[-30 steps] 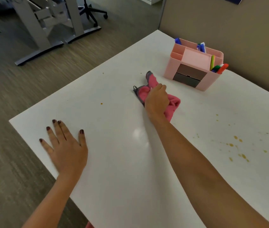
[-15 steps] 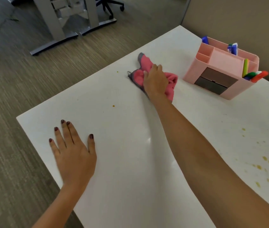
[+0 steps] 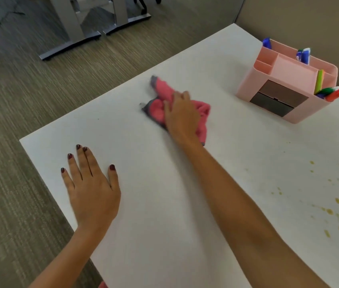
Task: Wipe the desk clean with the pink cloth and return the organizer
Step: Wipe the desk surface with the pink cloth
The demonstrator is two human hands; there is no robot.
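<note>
The right hand presses down on the bunched pink cloth out in the far middle of the white worktop, fingers curled over the top of it and gripping a fold; its edges are blurred, so it looks to be mid-stroke. The left hand lies flat and open near the front-left corner, fingers spread, holding nothing, bracing the body.

The pink organizer sits at the far right of the worktop close to the partition, well apart from the cloth, with markers leaning out of its right-hand pocket. A scatter of yellowish spots sits on the near-right part of the worktop, untouched and well clear of the cloth.

My worry is those spots. The cloth is working an area that looks clean already, and if the strokes stay on that side the spots get missed. If they are sticky or half dry, a light pass may only smear them wider. A long sweep to the right could also catch the organizer and tip the leaning markers out. The cloth is bunched rather than spread, so each stroke covers little.
</note>
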